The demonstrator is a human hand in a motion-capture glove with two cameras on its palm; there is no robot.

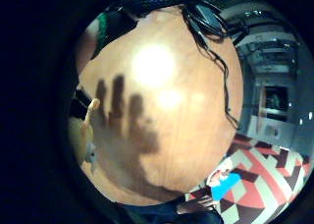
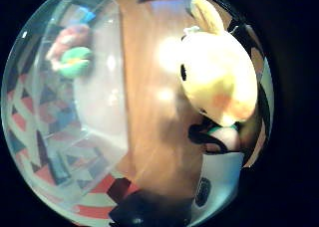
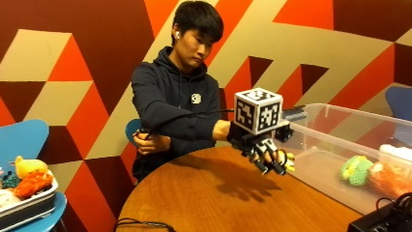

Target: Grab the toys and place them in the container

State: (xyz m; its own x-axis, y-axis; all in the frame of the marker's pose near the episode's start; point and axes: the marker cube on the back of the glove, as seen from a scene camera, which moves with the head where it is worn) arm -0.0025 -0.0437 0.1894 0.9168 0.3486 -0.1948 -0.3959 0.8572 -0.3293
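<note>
On the round wooden table [image 3: 212, 198], the gloved right hand [image 3: 264, 150], fingers apparently curled around a yellow plush toy [image 2: 219, 77], hovers beside the clear container's [image 3: 322, 159] near wall, ready for dropping in.

A: Where is there room for the hands?
B: The bare wood of the table [image 3: 212, 198] lies open under the gloved right hand [image 3: 265, 151].
A: And what stands in the way?
B: The clear container [image 3: 334, 145] along the table's far edge; its near wall rises just beside that hand. Two toys [image 3: 370, 175] sit inside it.
</note>
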